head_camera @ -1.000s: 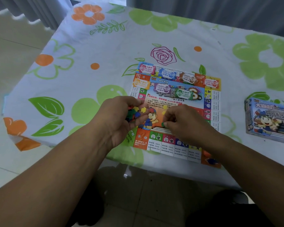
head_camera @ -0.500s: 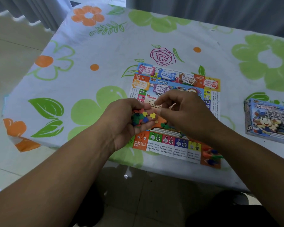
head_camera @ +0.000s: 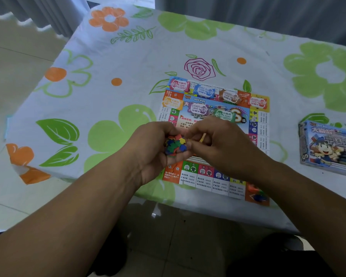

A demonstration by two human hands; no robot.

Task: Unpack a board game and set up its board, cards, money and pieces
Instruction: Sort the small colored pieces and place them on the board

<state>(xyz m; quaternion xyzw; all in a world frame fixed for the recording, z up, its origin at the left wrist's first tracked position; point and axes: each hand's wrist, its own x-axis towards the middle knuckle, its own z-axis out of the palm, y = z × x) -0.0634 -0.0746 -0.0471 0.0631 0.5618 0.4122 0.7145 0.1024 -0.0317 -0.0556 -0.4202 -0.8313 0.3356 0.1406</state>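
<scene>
A small colourful paper game board [head_camera: 202,177] lies flat near the table's front edge. Several stacks of play money [head_camera: 205,92] sit along its top and centre. My left hand [head_camera: 154,152] is cupped above the board's left side and holds a heap of small coloured plastic pieces [head_camera: 175,146]. My right hand [head_camera: 218,144] reaches into that heap with curled fingertips, pinching at the pieces. A few more coloured pieces [head_camera: 257,193] lie on the board's bottom right corner.
The blue game box [head_camera: 328,147] lies at the right edge of the table. A floral tablecloth [head_camera: 108,96] covers the table, whose front edge runs just below the board. Tiled floor shows at the left and below.
My right hand rose from the board's lower middle and moved left to the heap in my left hand. The left hand stayed cupped, lifting slightly.
</scene>
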